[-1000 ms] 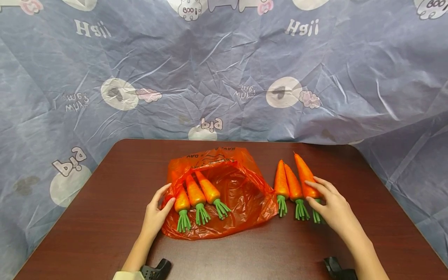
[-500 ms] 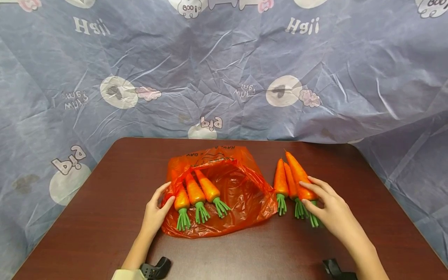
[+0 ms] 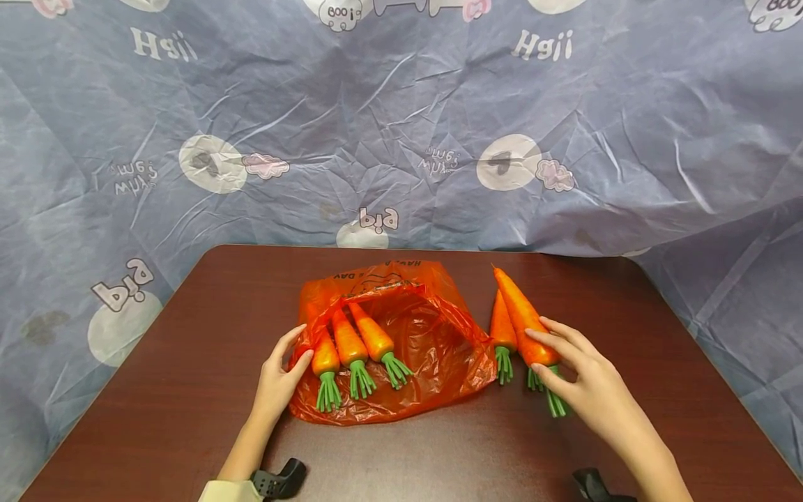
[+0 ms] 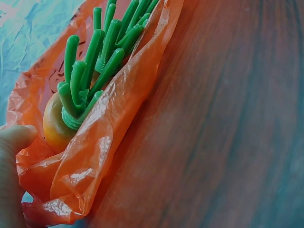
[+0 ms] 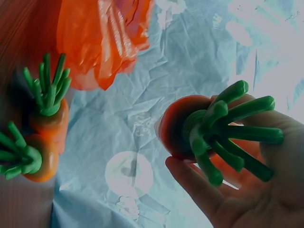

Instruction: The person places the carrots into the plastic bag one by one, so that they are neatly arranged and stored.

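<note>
Holding a shiny orange plastic carrot with green stalks (image 3: 525, 326) by its fat end, the right hand (image 3: 586, 387) lifts it off the brown table (image 3: 157, 418). It looks light, hard and slippery. The left hand (image 3: 279, 380) pinches the thin orange plastic bag (image 3: 433, 348).

Bare hands; pale cuff (image 3: 228, 491) at left wrist; black wrist mounts (image 3: 280, 479).
</note>
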Demonstrator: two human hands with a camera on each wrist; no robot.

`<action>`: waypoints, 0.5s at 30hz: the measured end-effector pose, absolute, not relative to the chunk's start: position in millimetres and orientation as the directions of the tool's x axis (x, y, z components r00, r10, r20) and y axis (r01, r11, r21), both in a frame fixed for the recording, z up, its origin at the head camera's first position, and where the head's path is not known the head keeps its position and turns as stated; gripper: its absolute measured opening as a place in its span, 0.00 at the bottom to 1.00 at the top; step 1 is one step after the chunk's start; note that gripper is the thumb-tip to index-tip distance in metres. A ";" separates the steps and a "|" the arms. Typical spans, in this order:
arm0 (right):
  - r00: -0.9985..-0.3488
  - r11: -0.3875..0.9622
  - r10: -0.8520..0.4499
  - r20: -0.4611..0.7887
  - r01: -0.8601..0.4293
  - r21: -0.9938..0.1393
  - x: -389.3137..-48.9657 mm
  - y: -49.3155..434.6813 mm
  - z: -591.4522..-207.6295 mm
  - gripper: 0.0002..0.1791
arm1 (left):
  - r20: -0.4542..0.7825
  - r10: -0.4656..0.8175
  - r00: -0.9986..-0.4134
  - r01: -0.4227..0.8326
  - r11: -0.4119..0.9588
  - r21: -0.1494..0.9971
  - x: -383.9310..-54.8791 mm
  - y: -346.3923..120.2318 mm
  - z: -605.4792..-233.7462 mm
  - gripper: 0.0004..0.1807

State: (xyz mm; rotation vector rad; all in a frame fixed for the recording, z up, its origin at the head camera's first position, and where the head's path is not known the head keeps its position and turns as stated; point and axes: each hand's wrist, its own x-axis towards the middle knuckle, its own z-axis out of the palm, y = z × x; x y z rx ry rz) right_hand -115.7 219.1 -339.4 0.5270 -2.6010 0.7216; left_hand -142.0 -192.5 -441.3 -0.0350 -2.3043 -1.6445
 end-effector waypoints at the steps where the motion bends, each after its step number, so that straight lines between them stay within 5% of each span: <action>1: -0.848 0.790 -0.251 0.466 -0.458 -0.408 -114.5 217.7 -338.8 0.24 | 0.264 -0.158 -0.951 0.198 0.343 0.918 -142.0 -192.4 -441.2 0.25; 15: -0.755 0.677 -0.339 0.561 -0.610 -0.413 -97.7 193.0 -334.1 0.30 | 0.276 -0.160 -0.948 0.211 0.338 0.917 -143.8 -193.3 -443.8 0.25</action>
